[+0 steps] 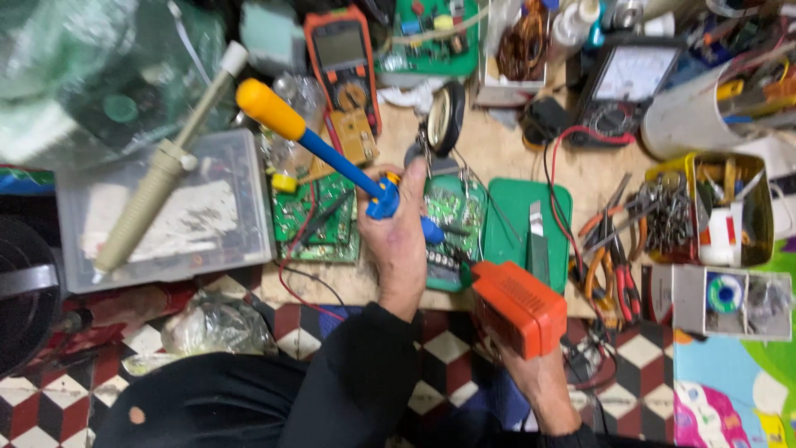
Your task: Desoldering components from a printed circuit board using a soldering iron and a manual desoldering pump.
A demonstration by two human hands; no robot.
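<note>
At frame centre, a blue-and-orange plastic desoldering pump [332, 149] is clamped in the left hand [398, 241]; lower right, fingers of the right hand [539, 377] are wrapped around an orange plastic tool body [518, 307], best steadied over the green circuit board [454, 220].

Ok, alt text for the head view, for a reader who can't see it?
Seen from above, the left hand holds a blue soldering iron with an orange handle over a green circuit board, while the right hand holds an orange box. The workbench is crowded with meters, pliers and wires.
</note>
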